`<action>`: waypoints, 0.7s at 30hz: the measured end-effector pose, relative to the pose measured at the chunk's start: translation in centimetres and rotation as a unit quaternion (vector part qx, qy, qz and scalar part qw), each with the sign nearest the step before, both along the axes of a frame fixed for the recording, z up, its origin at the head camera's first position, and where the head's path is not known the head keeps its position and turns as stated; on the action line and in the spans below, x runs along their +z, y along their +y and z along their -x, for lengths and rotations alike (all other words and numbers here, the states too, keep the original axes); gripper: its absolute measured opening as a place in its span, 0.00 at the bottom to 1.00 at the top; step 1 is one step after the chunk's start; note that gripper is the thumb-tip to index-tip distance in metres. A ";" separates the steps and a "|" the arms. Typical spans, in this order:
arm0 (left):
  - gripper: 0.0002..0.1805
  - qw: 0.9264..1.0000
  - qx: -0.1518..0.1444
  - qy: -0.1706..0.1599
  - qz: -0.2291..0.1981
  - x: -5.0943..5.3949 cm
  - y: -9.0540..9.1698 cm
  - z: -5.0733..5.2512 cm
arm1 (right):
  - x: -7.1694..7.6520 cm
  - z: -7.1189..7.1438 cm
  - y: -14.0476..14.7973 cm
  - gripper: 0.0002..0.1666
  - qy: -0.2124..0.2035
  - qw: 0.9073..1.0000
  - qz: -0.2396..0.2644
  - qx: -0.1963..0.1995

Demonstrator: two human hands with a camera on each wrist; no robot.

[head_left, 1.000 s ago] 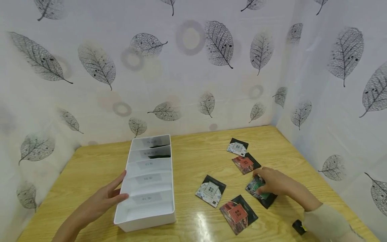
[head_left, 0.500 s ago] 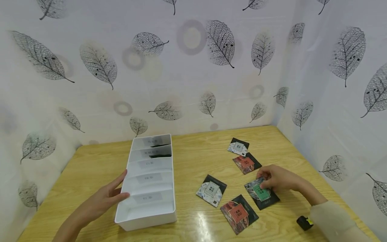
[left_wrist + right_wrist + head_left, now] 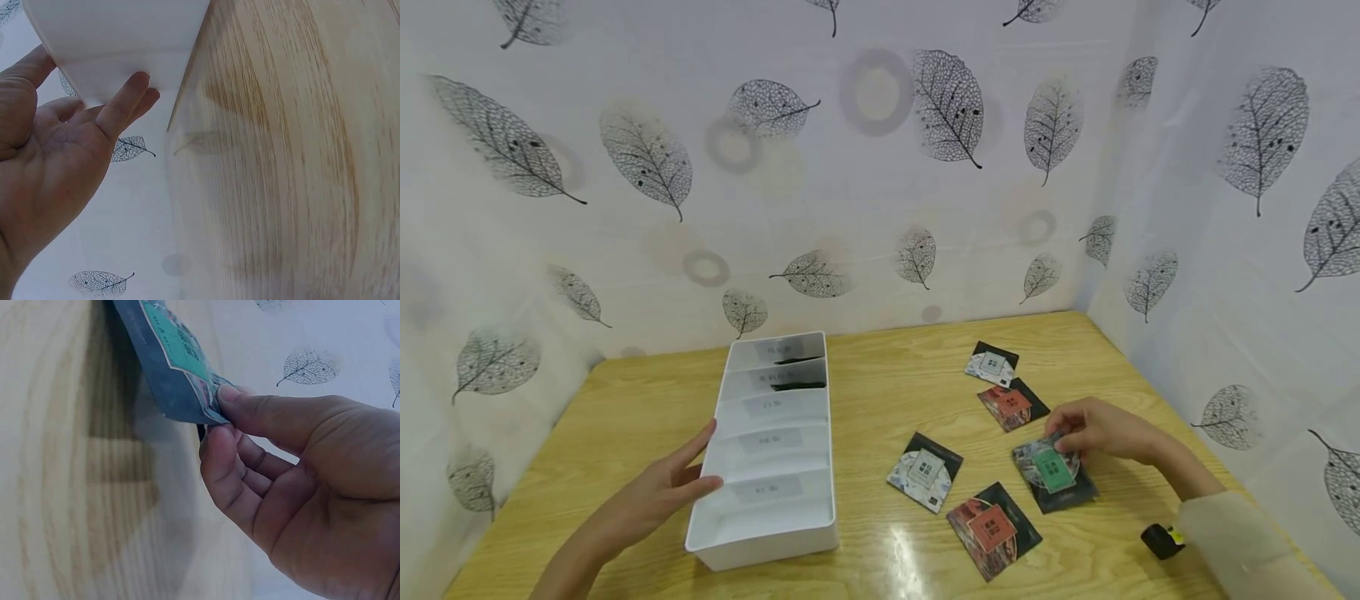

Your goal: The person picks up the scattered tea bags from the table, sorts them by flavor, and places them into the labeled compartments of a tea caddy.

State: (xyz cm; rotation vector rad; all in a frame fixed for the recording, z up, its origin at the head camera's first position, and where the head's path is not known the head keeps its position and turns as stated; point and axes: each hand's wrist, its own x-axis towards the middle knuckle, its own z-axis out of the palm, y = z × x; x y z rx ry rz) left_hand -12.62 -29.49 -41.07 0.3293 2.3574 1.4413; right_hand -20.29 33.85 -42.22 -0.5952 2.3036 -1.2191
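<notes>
In the head view, my right hand pinches a black tea bag sachet with a green label by its far corner. The right wrist view shows the green-label sachet tilted, thumb against fingertips at its corner. A long white compartment box stands left of centre. My left hand holds its left wall, thumb at the rim. In the left wrist view, fingertips press the outer face of the box. Dark sachets stand in its two far compartments.
Two red-label sachets and two white-label sachets lie on the wooden table. A small black object with a yellow part sits by the right sleeve. A leaf-printed cloth hangs behind.
My right hand has shifted slightly right and away from me; its fingers now pinch the green-label sachet's corner, baring the label they had covered. The left hand stays at the box.
</notes>
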 end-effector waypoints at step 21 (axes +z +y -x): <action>0.46 1.000 -0.001 -0.001 -0.002 -0.1 0.0 0.1 | 0.8 0.6 -3.9 0.21 -0.008 0.987 0.131 -0.088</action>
